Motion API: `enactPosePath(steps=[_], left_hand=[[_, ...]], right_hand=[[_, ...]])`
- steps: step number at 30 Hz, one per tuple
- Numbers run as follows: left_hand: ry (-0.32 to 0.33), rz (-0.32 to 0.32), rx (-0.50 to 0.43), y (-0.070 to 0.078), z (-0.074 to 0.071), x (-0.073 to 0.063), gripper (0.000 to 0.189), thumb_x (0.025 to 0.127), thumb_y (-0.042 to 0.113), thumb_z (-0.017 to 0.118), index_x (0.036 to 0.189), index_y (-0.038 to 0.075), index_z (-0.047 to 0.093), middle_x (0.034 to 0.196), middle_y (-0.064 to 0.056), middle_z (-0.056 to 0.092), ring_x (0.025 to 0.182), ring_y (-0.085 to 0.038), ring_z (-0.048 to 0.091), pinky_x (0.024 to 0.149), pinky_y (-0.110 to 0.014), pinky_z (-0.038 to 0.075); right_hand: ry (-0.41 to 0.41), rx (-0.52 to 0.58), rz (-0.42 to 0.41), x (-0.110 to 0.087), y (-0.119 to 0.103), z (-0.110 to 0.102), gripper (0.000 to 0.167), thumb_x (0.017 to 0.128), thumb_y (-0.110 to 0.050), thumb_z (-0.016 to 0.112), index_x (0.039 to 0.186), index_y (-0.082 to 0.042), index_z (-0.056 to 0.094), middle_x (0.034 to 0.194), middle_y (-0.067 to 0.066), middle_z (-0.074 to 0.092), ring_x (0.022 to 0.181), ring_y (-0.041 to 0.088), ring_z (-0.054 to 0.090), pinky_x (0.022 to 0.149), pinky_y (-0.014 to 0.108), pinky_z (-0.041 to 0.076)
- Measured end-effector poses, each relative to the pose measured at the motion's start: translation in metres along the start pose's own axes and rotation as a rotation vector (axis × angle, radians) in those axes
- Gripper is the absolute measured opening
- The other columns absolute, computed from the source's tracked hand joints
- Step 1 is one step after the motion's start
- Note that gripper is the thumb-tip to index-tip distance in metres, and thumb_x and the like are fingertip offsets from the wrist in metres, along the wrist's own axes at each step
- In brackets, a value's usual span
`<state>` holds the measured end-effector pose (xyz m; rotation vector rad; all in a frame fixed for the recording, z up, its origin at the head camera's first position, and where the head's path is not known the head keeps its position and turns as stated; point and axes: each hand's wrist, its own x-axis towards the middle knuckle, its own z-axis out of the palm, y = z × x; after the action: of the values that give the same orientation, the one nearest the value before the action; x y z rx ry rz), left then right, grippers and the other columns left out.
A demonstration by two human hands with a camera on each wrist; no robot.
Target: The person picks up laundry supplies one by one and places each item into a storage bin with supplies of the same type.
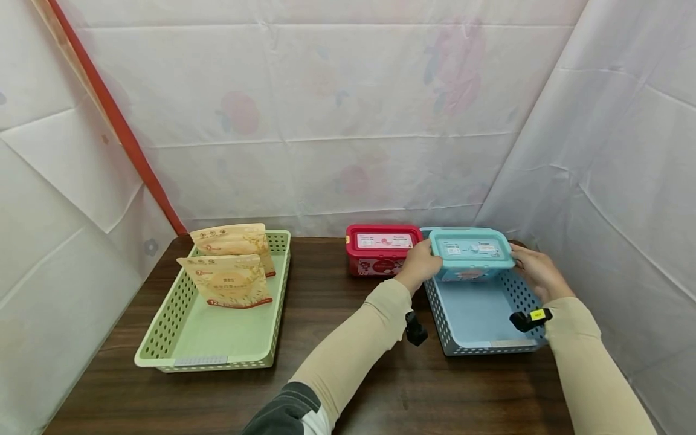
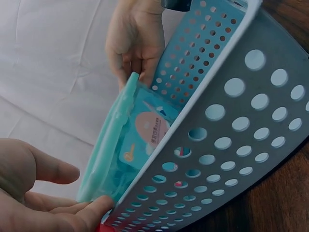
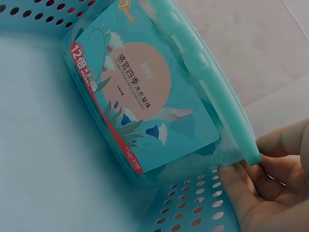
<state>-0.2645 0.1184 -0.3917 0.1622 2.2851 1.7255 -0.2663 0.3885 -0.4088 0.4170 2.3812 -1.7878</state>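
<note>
A teal lidded box of laundry capsules (image 1: 472, 251) is at the back of the blue basket (image 1: 478, 320). My left hand (image 1: 420, 264) holds its left end, fingers at the lid's edge and thumb above them in the left wrist view. At the opposite end, my right hand (image 3: 275, 181) pinches the lid's rim between thumb and fingers. The printed front of the box (image 3: 145, 96) faces the basket's inside. Whether its base rests fully on the basket floor, I cannot tell.
A red lidded box (image 1: 383, 251) stands on the dark wooden table (image 1: 348, 338), just left of the blue basket. Farther left, a green basket (image 1: 239, 344) holds two upright yellow pouches, one pouch (image 1: 225, 281) before the other (image 1: 231, 238). White cloth (image 1: 326, 121) hangs behind and at both sides.
</note>
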Motion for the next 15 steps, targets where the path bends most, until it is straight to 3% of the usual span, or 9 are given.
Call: enactPosePath(steps=[1,5,8,11,15], left_hand=[[-0.012,0.0,0.019,0.0002,-0.0009,0.0002,0.056,0.099,0.004,0.053,0.154,0.005,0.039,0.149,-0.007,0.048,0.131,-0.015,0.045,0.105,-0.035,0.045],[-0.072,0.016,0.063,-0.0021,-0.0036,0.0022,0.05,0.101,0.007,0.051,0.15,0.003,0.043,0.142,-0.009,0.051,0.109,-0.013,0.049,0.092,-0.032,0.046],[-0.098,0.034,0.053,-0.0048,-0.0034,0.0031,0.049,0.101,0.008,0.052,0.149,0.004,0.045,0.139,-0.009,0.054,0.104,-0.014,0.05,0.092,-0.034,0.047],[-0.101,0.037,0.054,-0.0059,-0.0027,0.0026,0.056,0.101,0.01,0.053,0.155,0.005,0.037,0.152,-0.006,0.045,0.132,-0.014,0.043,0.108,-0.038,0.042],[-0.117,0.022,0.054,-0.0055,-0.003,0.0016,0.059,0.103,0.015,0.053,0.157,0.006,0.031,0.159,-0.006,0.035,0.144,-0.021,0.032,0.113,-0.042,0.036]], right_hand=[[0.007,-0.009,-0.005,0.0,0.0003,0.0006,0.059,0.109,-0.031,0.039,0.159,-0.005,0.019,0.165,0.015,0.015,0.146,0.028,0.027,0.118,0.046,0.026],[0.031,-0.068,-0.041,-0.0013,0.0008,0.0046,0.057,0.11,-0.028,0.036,0.158,-0.003,0.02,0.163,0.02,0.016,0.148,0.035,0.021,0.117,0.049,0.027],[0.057,-0.107,-0.056,-0.0031,0.0007,0.0077,0.055,0.11,-0.024,0.034,0.158,-0.001,0.021,0.161,0.024,0.019,0.146,0.038,0.023,0.115,0.05,0.028],[0.077,-0.12,-0.054,-0.005,0.0002,0.0096,0.054,0.11,-0.021,0.034,0.157,0.0,0.021,0.16,0.025,0.021,0.145,0.039,0.025,0.114,0.051,0.03],[0.072,-0.12,-0.053,-0.0053,0.0,0.0096,0.054,0.11,-0.019,0.033,0.158,-0.002,0.018,0.162,0.022,0.016,0.147,0.039,0.022,0.115,0.052,0.028]])
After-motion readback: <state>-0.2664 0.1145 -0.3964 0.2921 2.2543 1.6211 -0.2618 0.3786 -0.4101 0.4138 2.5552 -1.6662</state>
